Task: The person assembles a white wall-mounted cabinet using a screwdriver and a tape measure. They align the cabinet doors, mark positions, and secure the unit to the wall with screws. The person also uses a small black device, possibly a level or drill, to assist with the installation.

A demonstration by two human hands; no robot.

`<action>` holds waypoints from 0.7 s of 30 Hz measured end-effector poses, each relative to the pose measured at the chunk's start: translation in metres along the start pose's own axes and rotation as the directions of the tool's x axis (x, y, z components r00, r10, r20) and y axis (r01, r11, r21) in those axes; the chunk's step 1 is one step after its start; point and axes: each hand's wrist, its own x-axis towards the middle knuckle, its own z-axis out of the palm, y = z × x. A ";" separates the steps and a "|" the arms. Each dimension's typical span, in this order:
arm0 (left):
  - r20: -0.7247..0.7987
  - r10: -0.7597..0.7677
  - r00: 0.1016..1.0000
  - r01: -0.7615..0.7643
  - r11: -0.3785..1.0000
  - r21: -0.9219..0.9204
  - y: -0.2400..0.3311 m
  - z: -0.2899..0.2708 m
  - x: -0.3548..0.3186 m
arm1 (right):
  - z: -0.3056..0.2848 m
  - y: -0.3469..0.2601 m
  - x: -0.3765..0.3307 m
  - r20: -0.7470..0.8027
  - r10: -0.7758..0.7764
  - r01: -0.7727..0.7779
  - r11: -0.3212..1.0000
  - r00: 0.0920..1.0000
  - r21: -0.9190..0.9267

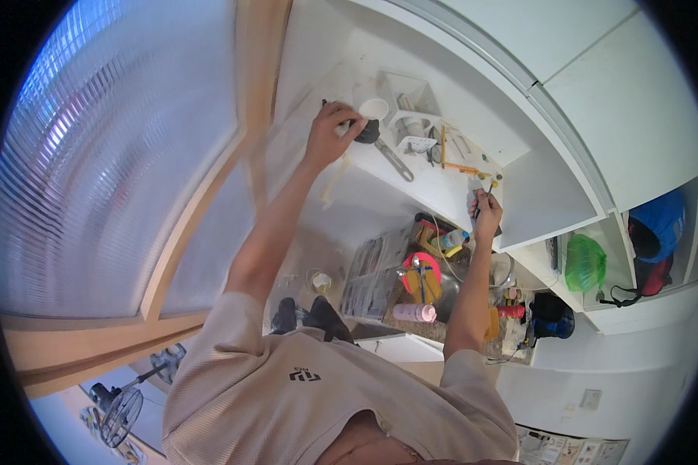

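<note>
My left hand [332, 133] is over the left part of a white shelf [423, 190], fingers curled and pinched at a dark, lumpy black object [368, 131] whose kind I cannot make out. Beside that object an adjustable wrench [395, 161] lies slanting toward the shelf's front edge. A white round cup-like container [374, 108] stands just behind. At the shelf's right end my right hand [485, 212] is closed round a slim dark tool [489, 191] with a thin tip pointing up; its exact kind is too small to tell.
A white basket [417, 102] with small items stands at the back of the shelf. Yellow tools [464, 168] lie right of it. Below, a counter holds a pink bottle [415, 312] and a red-rimmed plate [421, 267]. A green bag [585, 263] sits in a cubby at right.
</note>
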 end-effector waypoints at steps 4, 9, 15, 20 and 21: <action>-0.210 -0.212 0.954 0.255 0.945 0.204 0.013 -0.008 -0.076 | -0.006 0.007 -0.005 -0.032 0.008 -0.008 1.000 0.999 0.005; -0.232 -0.579 0.782 0.583 0.811 -0.057 -0.009 0.022 -0.169 | 0.011 0.003 0.005 0.017 -0.003 0.004 1.000 1.000 -0.014; 0.125 -0.609 0.784 0.597 0.793 0.121 0.017 0.015 -0.148 | -0.004 0.006 -0.002 -0.009 -0.002 0.002 1.000 1.000 -0.015; 0.085 -0.502 0.861 0.501 0.865 0.038 0.012 -0.009 -0.155 | -0.001 0.004 0.000 0.012 0.007 -0.007 1.000 1.000 0.018; 0.107 -0.464 0.879 0.458 0.885 0.078 0.012 -0.018 -0.158 | -0.002 0.004 0.001 0.019 -0.003 0.003 1.000 1.000 0.010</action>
